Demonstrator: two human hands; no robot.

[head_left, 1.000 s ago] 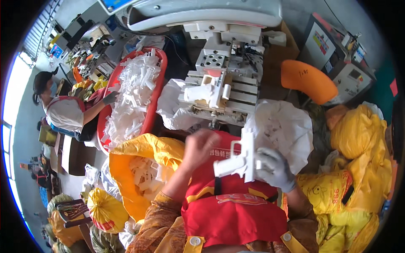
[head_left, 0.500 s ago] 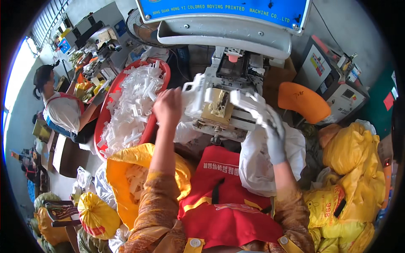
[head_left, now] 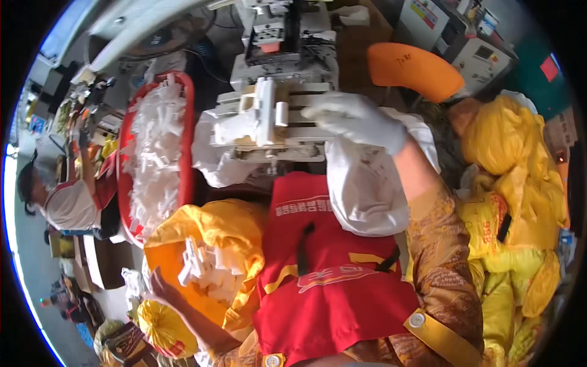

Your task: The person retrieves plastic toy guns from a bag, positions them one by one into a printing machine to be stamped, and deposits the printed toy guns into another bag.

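At upper centre of the head view, white toy pistol (head_left: 264,113) lies on slotted machine bed (head_left: 304,132); gloved right hand (head_left: 358,119) just right of it, fingers extended, nothing visibly gripped. Lower left: bare left hand (head_left: 166,292), blurred, loosely spread, by orange sack (head_left: 238,223). Best: pistol seated flat, fingers clear of pink pad (head_left: 269,47).

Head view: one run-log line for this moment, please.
left hand: by open yellow sack, grip unclear | right hand: gloved, open, beside white pistol-shaped part | part: on machine bed | sack: white pieces inside
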